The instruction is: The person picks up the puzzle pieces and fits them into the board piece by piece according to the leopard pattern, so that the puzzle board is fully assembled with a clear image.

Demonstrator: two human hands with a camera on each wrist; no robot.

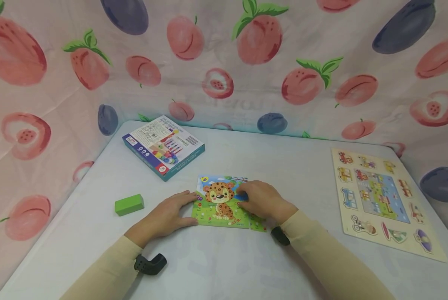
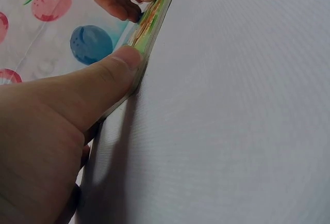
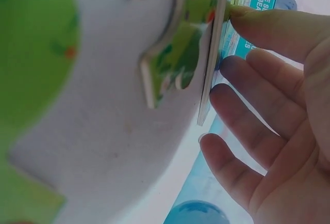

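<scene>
A leopard jigsaw puzzle point(image 1: 219, 208) lies on the white table in front of me, green grass along its bottom and blue sky on top. My left hand point(image 1: 168, 214) rests against its left side. The thumb point(image 2: 111, 72) presses the lower left corner, while the fingers reach the upper left edge. Over the right side lies my right hand point(image 1: 263, 200), its spread, loosely bent fingertips touching the puzzle. Under its palm and wrist lie green puzzle pieces point(image 1: 258, 223), partly hidden. In the right wrist view, a cut-out green piece point(image 3: 160, 74) shows beside the puzzle's edge.
A paint-set box point(image 1: 164, 146) lies behind the puzzle to the left. Nearer the left hand is a green block point(image 1: 129, 204). On the far right lies a wooden vehicle puzzle board point(image 1: 347, 216). Fruit-patterned cloth point(image 1: 246, 100) closes off the back and sides.
</scene>
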